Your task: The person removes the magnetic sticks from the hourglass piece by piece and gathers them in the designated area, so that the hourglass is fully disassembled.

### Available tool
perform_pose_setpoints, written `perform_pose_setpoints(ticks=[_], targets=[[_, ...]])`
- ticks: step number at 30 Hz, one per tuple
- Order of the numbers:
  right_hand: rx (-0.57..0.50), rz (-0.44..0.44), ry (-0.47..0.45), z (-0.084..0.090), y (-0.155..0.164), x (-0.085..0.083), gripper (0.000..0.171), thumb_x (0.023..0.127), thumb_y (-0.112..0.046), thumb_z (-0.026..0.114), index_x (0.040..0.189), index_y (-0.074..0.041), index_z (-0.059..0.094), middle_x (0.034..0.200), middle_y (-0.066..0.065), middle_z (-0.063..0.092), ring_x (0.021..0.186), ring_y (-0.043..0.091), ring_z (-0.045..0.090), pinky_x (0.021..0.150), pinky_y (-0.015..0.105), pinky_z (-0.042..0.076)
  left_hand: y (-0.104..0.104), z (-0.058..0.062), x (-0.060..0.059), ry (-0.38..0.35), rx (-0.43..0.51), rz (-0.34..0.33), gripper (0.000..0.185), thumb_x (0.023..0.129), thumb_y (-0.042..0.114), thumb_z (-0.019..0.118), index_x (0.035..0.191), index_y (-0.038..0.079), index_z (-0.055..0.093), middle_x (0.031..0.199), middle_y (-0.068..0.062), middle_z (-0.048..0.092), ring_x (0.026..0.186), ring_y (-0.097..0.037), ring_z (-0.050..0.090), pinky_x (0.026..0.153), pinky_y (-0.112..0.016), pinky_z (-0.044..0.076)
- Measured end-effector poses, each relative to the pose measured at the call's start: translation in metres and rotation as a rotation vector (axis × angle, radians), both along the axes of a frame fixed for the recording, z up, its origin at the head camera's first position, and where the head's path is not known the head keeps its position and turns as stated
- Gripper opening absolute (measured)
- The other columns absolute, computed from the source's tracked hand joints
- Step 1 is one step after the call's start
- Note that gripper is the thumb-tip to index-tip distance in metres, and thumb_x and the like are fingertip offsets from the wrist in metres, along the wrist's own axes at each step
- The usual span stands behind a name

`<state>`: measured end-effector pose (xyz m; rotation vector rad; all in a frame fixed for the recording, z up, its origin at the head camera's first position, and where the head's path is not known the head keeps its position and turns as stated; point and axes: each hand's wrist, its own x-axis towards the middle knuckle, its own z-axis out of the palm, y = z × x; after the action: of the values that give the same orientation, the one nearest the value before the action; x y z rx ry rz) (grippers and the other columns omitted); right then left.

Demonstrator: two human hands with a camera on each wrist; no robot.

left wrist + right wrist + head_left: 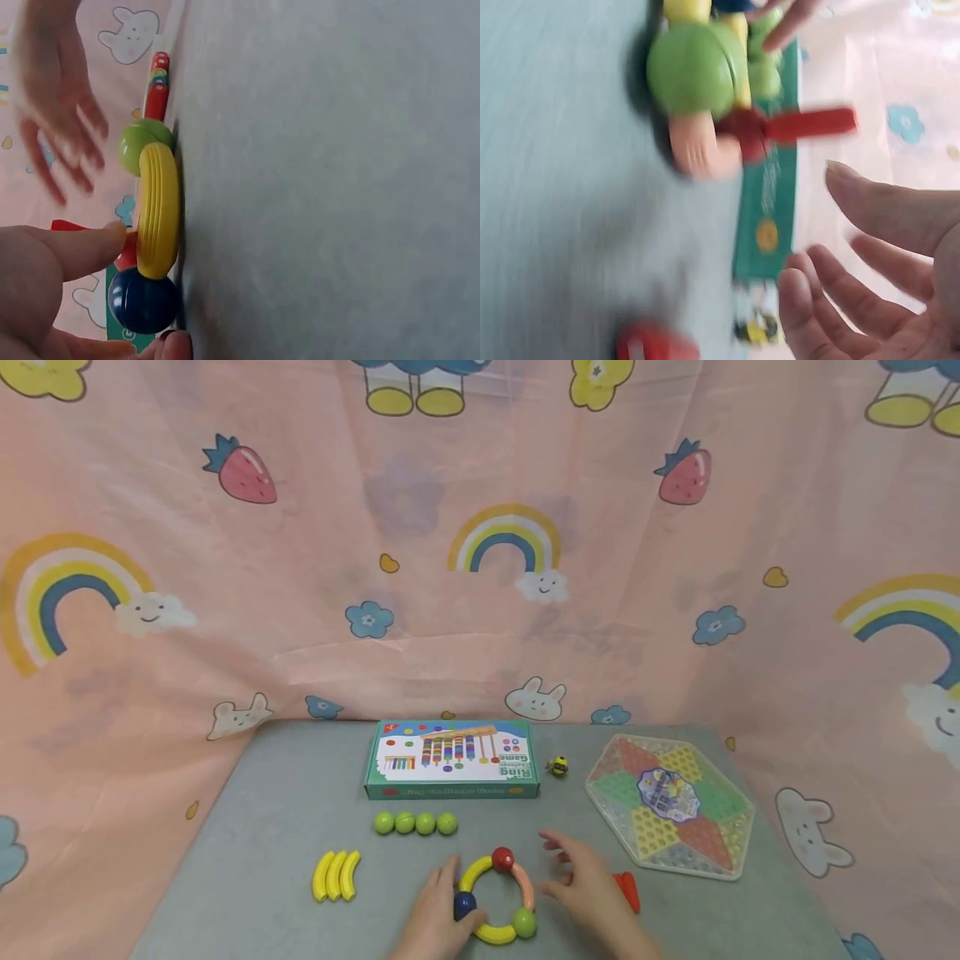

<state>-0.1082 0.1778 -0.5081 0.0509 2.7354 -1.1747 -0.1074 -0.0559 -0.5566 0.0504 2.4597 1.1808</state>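
While the toy ring lies flat on the grey table just in front of the game box, it is touched at its near-left side by the left hand, whose thumb and fingers are set about the dark blue ball — that ball is seen pinched between fingertips from the left wrist. The ring is made up of yellow and peach arcs joined by a red ball, the blue one and a green ball. The right hand is held just right of the ring with fingers spread and loose — nothing is gripped. Four green balls are lined up between ring and box; three yellow arcs lie left of the ring.
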Motion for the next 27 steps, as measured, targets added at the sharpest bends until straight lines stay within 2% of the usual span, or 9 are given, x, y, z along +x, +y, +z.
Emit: perform_pose_setpoints(ticks=[4,9,14,18,21,24,25,27], targets=[[-0.045,0.069,0.020,-0.007,-0.021,-0.009,0.074,0.073,-0.007,0.089,0.139,-0.012,0.057,0.129,0.011,0.063,0.108,0.027,0.062,0.073,0.033,0.054,-0.002,-0.003,0.002,0.048,-0.037,-0.047,0.082,0.081,0.032,0.084,0.144,-0.003,0.046,0.125,-0.023,0.054,0.114,-0.040,0.056,0.096,-0.062,0.047],[-0.054,0.142,-0.011,-0.016,-0.030,-0.014,0.060,0.078,-0.011,0.086,0.133,-0.016,0.063,0.126,0.006,0.064,0.096,0.020,0.060,0.069,0.029,0.051,-0.002,-0.006,0.005,0.106,-0.046,-0.093,0.072,0.083,0.030,0.083,0.137,-0.005,0.052,0.115,-0.018,0.055,0.104,-0.035,0.058,0.090,-0.060,0.050],[-0.059,0.160,0.051,-0.024,-0.034,-0.016,0.035,0.084,-0.017,0.081,0.118,-0.018,0.073,0.112,-0.002,0.070,0.092,0.013,0.062,0.076,0.032,0.056,-0.001,-0.006,0.006,0.078,-0.021,-0.092,0.069,0.085,0.026,0.081,0.138,-0.007,0.051,0.115,-0.018,0.054,0.106,-0.036,0.058,0.093,-0.060,0.049],[-0.053,0.141,0.070,-0.028,-0.035,-0.016,0.025,0.086,-0.022,0.080,0.110,-0.020,0.077,0.106,-0.005,0.072,0.090,0.009,0.061,0.076,0.030,0.055,-0.001,-0.005,0.005,0.027,0.016,-0.086,0.067,0.086,0.021,0.080,0.139,-0.008,0.050,0.116,-0.018,0.053,0.108,-0.037,0.058,0.095,-0.060,0.048],[-0.083,0.123,0.033,-0.028,-0.035,-0.015,0.024,0.087,-0.023,0.079,0.110,-0.018,0.077,0.105,-0.002,0.072,0.069,0.009,0.061,0.063,0.026,0.052,-0.002,-0.006,0.004,0.018,0.041,-0.084,0.067,0.087,0.020,0.080,0.139,-0.008,0.050,0.115,-0.017,0.052,0.108,-0.036,0.058,0.094,-0.059,0.048],[-0.119,0.114,-0.024,-0.027,-0.035,-0.015,0.025,0.088,-0.024,0.077,0.112,-0.015,0.076,0.104,0.003,0.072,0.049,0.011,0.056,0.050,0.026,0.048,-0.002,-0.008,0.003,0.016,0.060,-0.081,0.067,0.087,0.020,0.080,0.140,-0.006,0.050,0.114,-0.016,0.053,0.100,-0.030,0.057,0.088,-0.054,0.051],[-0.137,0.105,-0.048,-0.026,-0.035,-0.015,0.027,0.089,-0.025,0.076,0.113,-0.013,0.075,0.104,0.005,0.071,0.044,0.013,0.054,0.048,0.028,0.047,-0.002,-0.009,0.002,0.015,0.067,-0.079,0.066,0.087,0.019,0.080,0.141,-0.006,0.050,0.113,-0.016,0.053,0.097,-0.028,0.057,0.084,-0.051,0.052],[-0.135,0.085,-0.072,-0.026,-0.034,-0.015,0.029,0.091,-0.028,0.075,0.114,-0.012,0.074,0.103,0.005,0.071,0.050,0.015,0.059,0.052,0.031,0.051,-0.002,-0.009,0.002,-0.001,0.082,-0.068,0.065,0.088,0.018,0.078,0.141,-0.004,0.050,0.114,-0.015,0.052,0.094,-0.025,0.055,0.080,-0.047,0.052]])
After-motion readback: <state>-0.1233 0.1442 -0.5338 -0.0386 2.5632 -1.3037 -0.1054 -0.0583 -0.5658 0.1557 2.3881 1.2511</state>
